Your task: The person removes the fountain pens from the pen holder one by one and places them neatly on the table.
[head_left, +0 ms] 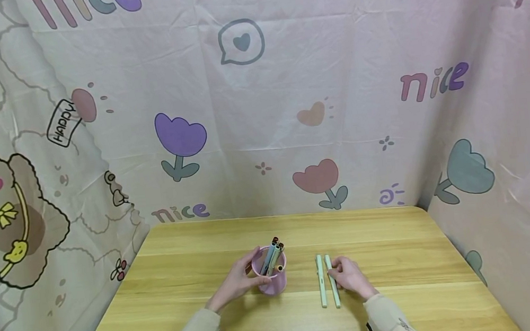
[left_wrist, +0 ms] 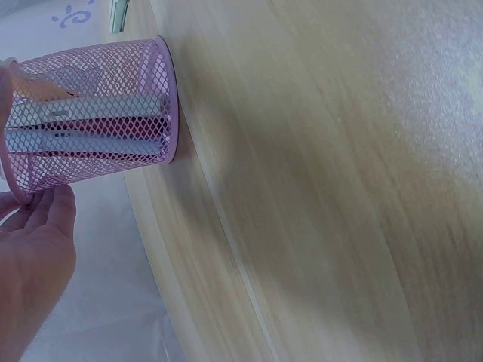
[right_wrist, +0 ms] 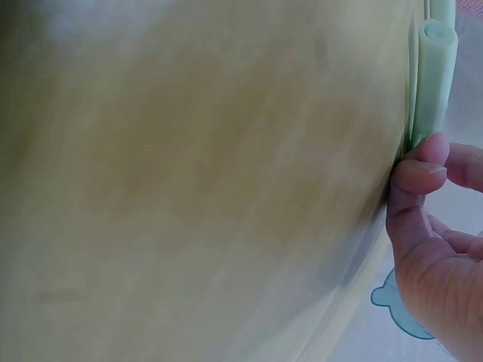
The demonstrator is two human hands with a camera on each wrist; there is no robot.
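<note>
A pink mesh pen cup [head_left: 273,287] stands on the table, holding several pens [head_left: 272,258] that lean inside it. My left hand [head_left: 236,284] grips the cup's rim and side, thumb at the front and fingers behind. In the left wrist view the mesh cup [left_wrist: 98,59] shows pens through its wall. To the right, two pale green pens lie almost parallel. My right hand [head_left: 351,277] pinches the right-hand green pen [head_left: 337,298] between thumb and fingers. The other green pen [head_left: 321,282] lies just left of it, untouched. The right wrist view shows the pinched pen [right_wrist: 434,83] end-on.
The wooden table [head_left: 175,280] ends at a back edge against a printed cloth [head_left: 250,108]. More cloth hangs along the left and right sides.
</note>
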